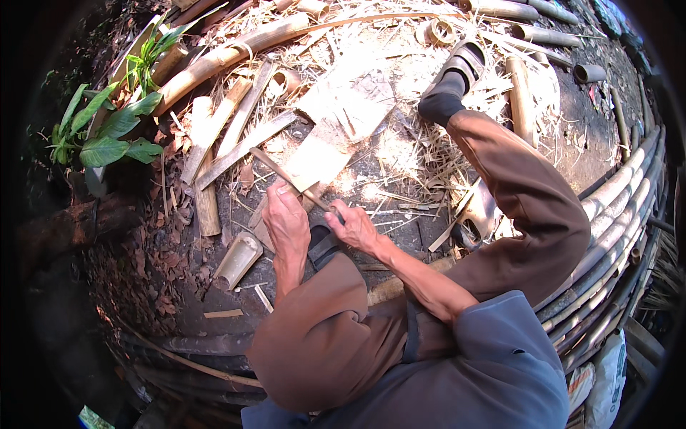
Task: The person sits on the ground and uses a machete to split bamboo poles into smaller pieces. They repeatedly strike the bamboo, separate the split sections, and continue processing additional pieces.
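A long, narrow brown bar (273, 166) slants across in front of me, and the frame does not show whether it is a blade or a bamboo strip. My right hand (354, 227) is closed round its near end, with the thumb raised. My left hand (286, 217) is closed beside the bar's middle, thumb against or close to it; what its fingers hold is hidden. Just beyond both hands lies a pale, sunlit flat piece (318, 163), overexposed. A short split bamboo piece (239, 259) rests on the ground left of my left hand.
Split bamboo slats (246, 146) lie ahead on the left, near a long curved bamboo pole (229, 57). Shavings (407, 154) cover the ground. Bamboo poles (607, 236) are stacked at the right. A leafy plant (107, 132) grows at the left. My right leg (522, 186) stretches forward.
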A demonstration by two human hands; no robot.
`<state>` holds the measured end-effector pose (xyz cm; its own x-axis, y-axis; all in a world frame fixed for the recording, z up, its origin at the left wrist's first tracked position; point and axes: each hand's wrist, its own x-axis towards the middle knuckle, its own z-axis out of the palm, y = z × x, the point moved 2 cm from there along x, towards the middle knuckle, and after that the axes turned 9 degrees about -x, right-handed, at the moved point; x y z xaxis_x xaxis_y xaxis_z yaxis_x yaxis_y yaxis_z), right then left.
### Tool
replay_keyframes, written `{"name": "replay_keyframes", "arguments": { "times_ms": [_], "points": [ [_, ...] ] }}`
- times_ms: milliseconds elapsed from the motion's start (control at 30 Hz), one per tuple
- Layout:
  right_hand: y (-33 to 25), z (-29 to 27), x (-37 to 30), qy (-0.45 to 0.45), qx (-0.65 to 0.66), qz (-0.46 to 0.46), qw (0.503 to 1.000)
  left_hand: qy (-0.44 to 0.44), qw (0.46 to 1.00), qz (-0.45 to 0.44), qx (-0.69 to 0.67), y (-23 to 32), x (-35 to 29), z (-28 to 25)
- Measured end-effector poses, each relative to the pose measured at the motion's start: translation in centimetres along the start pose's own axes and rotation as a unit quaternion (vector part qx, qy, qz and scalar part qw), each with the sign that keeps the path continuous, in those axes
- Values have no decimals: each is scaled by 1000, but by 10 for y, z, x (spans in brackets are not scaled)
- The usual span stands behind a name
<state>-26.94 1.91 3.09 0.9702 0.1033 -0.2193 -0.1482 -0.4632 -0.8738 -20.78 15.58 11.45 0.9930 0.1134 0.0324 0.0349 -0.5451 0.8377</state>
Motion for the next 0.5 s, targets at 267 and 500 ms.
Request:
{"name": "replay_keyframes", "arguments": {
  "times_ms": [267,500],
  "points": [
    [39,4,-5,-25,-33,119,992,8,986,-68,-151,-25,-10,-21],
    [38,-30,-15,19,-155,133,979,132,935,-215,-249,-171,-32,-66]
  ]
}}
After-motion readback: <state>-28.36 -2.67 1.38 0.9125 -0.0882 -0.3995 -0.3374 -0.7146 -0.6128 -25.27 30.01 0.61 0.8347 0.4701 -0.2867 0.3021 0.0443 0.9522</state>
